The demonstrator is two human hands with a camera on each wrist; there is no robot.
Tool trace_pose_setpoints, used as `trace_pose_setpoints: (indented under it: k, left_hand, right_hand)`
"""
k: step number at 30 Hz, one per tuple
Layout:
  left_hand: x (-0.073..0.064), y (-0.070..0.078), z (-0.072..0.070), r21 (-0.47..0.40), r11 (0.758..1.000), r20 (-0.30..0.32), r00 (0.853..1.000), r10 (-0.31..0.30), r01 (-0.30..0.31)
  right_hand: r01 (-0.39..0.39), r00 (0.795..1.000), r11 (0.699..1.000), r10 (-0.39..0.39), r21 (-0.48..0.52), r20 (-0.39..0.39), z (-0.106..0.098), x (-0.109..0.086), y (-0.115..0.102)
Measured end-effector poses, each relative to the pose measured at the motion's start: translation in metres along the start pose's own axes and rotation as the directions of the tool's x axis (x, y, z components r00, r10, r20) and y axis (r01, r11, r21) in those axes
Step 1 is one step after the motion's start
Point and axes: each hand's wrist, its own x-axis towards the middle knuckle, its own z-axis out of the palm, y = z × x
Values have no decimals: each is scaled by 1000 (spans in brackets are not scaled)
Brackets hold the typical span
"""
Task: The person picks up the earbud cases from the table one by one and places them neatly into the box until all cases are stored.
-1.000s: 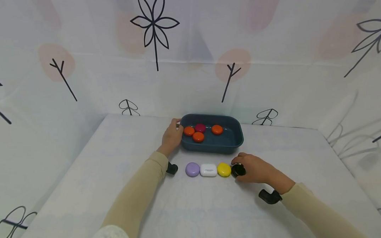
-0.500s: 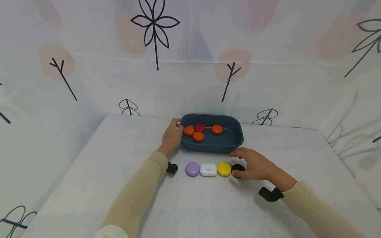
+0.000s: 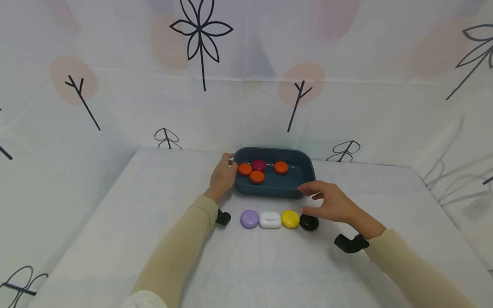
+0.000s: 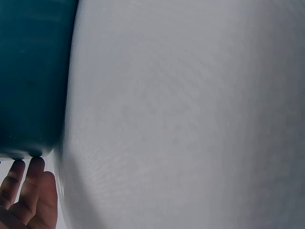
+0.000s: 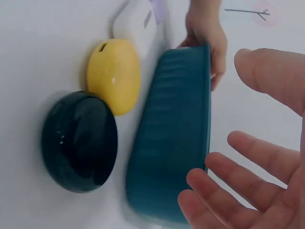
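In the head view my left hand (image 3: 222, 177) rests against the left end of a dark teal bin (image 3: 281, 189). Its fingertips (image 4: 35, 164) touch the end wall in the left wrist view. My right hand (image 3: 333, 205) hovers with spread fingers near the bin's front right corner and holds nothing. Below it lies a glossy black round case (image 3: 309, 222), first from the right in a row. Beside that come a yellow round case (image 3: 290, 219) with a small slot, a white earphone case (image 3: 270, 220) and a lilac round case (image 3: 249, 219).
Inside the bin lie orange round pieces (image 3: 281, 167) and a dark red one (image 3: 258, 165). A white cloth (image 3: 252, 278) covers the table. Behind it hangs a patterned cloth (image 3: 248, 103). Each wrist carries a black mount (image 3: 351, 243).
My right hand has let go of the black case and lifted up and away toward the bin, with its fingers spread. The left hand and the bin have stayed put.
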Motion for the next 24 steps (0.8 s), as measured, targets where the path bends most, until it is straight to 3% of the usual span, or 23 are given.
trace_pose_setpoints:
  k: [8,19,24]
  left_hand:
    - [1,1,0,1,1000,1,1000,3,-3]
    - [1,0,0,0,1000,8,1000,-3,3]
    - [1,-1,0,5,1000,8,1000,0,0]
  right_hand:
    - [-13,1000,1000,13,27,10,-6,5,-2]
    - [9,998,995,-3,101,-60,-12,19,-1]
    - [-39,996,992,49,117,-81,-12,28,1]
